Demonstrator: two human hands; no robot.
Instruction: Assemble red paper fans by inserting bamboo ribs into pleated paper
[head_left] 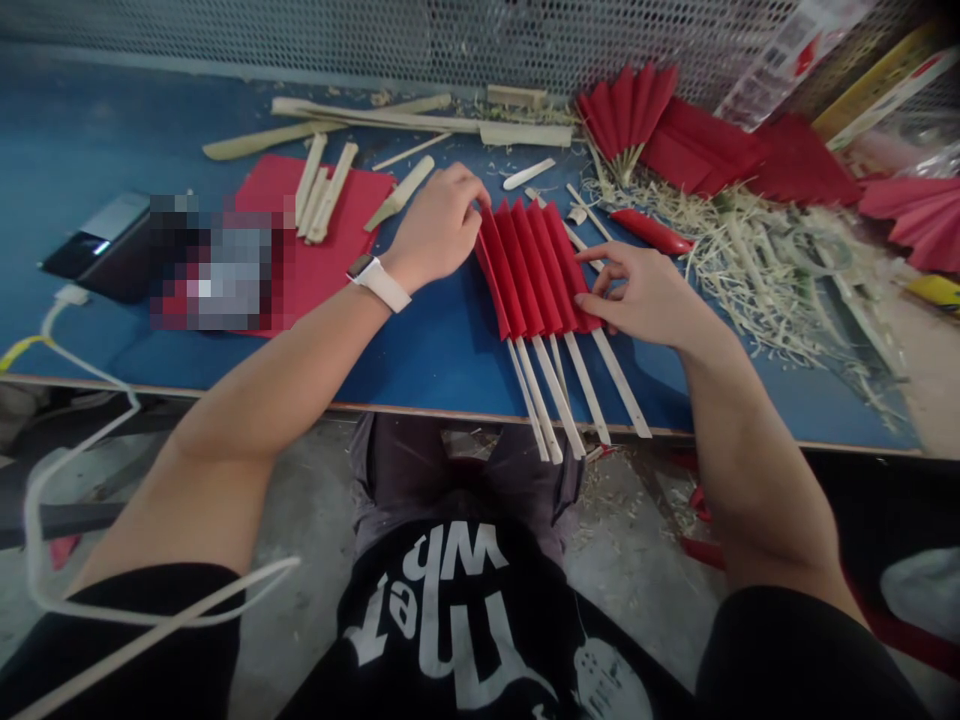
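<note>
A pleated red sheet point(529, 268) lies on the blue table, with several pale flat sticks point(559, 390) coming out from under its folds and past the table's front edge. At its upper left corner, my left hand point(442, 222) pinches the red sheet between bent fingers. My right hand point(637, 292) is at the sheet's right edge, thumb and forefinger parted and touching the red surface, the other fingers curled. The stick ends near me spread slightly apart.
Bamboo shavings point(757, 270) and a red-handled knife point(652, 231) lie to the right. Behind is a finished-looking red fan point(626, 115). Flat red sheets with bamboo pieces point(330, 195) on top are at left, near a dark device point(116, 245) and white cable point(90, 365).
</note>
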